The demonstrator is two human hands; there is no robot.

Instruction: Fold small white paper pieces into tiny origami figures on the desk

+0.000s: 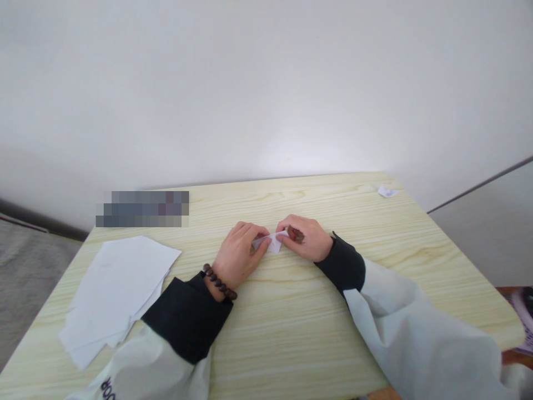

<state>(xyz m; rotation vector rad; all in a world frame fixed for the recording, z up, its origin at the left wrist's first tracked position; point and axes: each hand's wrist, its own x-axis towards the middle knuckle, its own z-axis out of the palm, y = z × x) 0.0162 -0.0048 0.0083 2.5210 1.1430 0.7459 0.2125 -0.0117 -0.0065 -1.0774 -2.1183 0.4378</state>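
Note:
Near the middle of the table, a small piece of folded white paper [273,244] is pinched between my two hands. My left hand [239,250], with a dark bead bracelet at the wrist, grips its left end between thumb and fingers. At the right end, my right hand [307,236] holds the paper the same way, thumb toward me. The paper's middle part hangs toward me in a small flap; its ends are partly hidden by the fingers.
A loose stack of white paper sheets [125,278] lies at the left of the wood-grain table [283,344]. Behind it is a blurred-out item [144,209]. A small folded white paper piece [386,191] sits at the far right corner. A white wall [266,94] borders the table's back edge.

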